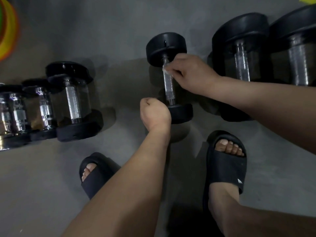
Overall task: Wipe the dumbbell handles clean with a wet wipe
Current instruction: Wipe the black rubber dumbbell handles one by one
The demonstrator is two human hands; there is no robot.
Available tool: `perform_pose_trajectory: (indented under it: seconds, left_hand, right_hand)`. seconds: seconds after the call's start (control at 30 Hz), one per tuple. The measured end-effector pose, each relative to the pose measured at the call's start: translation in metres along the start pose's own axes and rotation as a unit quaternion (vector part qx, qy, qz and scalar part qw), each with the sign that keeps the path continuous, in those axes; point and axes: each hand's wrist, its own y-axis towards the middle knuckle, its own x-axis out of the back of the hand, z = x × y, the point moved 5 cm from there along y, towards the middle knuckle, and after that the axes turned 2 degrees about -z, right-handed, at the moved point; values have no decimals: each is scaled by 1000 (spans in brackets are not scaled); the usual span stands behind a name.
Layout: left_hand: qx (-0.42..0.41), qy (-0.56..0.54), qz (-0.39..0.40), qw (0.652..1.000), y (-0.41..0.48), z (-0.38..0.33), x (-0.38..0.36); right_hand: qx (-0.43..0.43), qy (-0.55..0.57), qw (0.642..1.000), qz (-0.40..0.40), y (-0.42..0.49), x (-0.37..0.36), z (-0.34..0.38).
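Note:
A black dumbbell [166,48] with a knurled chrome handle [168,88] lies on the grey floor at centre, its near head [182,113] towards me. My right hand [189,74] comes in from the right and pinches a small white wet wipe [165,68] against the upper part of the handle, just below the far head. Curled into a fist, my left hand [154,113] sits against the left side of the near head and hides part of it. Nothing shows inside the fist.
Three smaller dumbbells [75,101] stand in a row at the left. Two larger dumbbells [241,64] lie at the right. My feet in black slides [227,165] stand just below the middle dumbbell. A yellow-green round object [6,29] sits at the top left corner.

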Motion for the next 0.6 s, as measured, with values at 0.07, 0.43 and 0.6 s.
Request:
perform_pose_trajectory:
  seconds: [0.07, 0.43, 0.6]
  left_hand:
    - [-3, 5, -5, 1000, 0, 0, 0]
    - [6, -16, -6, 1000, 7, 3, 1]
    - [13, -13, -3, 1000, 11, 5, 0]
  right_hand:
    - [-22, 4, 999, -34, 6, 2, -3]
    - [46, 21, 998, 45, -6, 0, 4]
    - [129, 29, 980, 150, -26, -9, 18]
